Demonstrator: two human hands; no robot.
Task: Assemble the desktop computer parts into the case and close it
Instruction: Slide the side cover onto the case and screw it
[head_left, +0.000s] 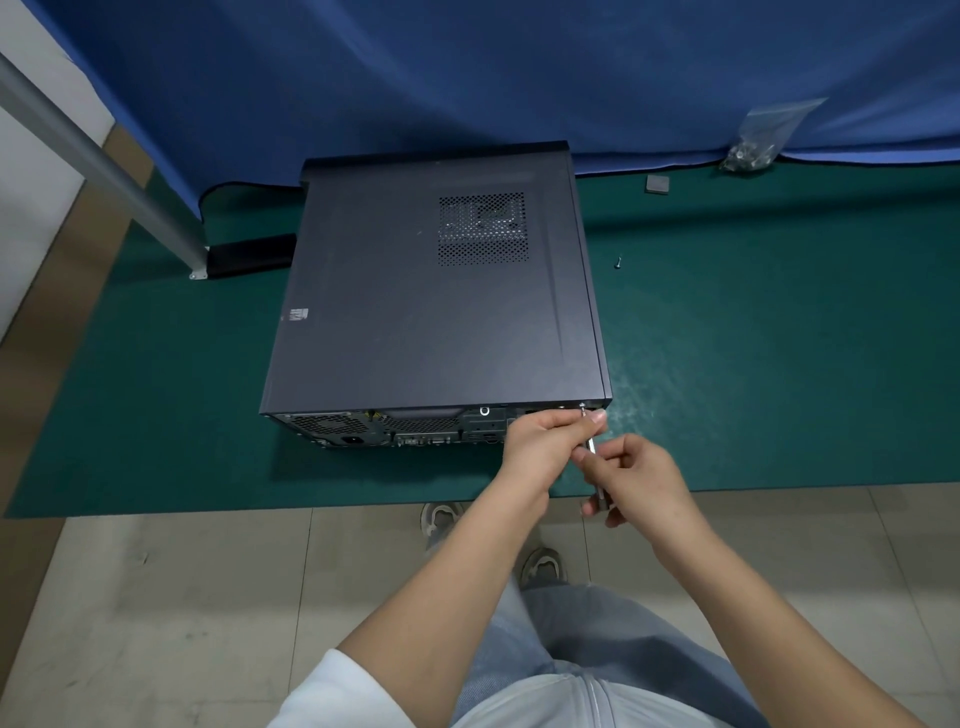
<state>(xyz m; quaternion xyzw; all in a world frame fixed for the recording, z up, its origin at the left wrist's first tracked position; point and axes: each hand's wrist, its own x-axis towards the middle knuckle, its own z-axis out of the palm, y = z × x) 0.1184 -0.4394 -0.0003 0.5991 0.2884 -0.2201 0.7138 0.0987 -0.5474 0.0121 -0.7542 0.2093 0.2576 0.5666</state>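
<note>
Right, your right hand (636, 478) curls round the screwdriver (592, 448) handle to turn it; your left hand (545, 436) pinches the shaft near the tip, prob. to steady it on the screw at the computer case (431, 291) rear's top right corner. Case lies flat on the green mat (753, 364), side panel on. Spare screw (618, 261) sits well apart to the right; screw bag (758, 140) further back.

- Computer case (436, 280) lies flat on the green bench (753, 364), side panel on, rear ports facing the person.
- Left hand (540, 441) pinches the screwdriver (592, 447) shaft right at the tip, up against the case's rear right corner.
- Right hand (634, 478) grips the screwdriver handle lower down.
- One loose screw (618, 261) sits on the bench to the right of the case.
- Small bag of screws (753, 145) further back by the blue cloth (467, 78), with a little grey square pad (657, 184) near it.
</note>
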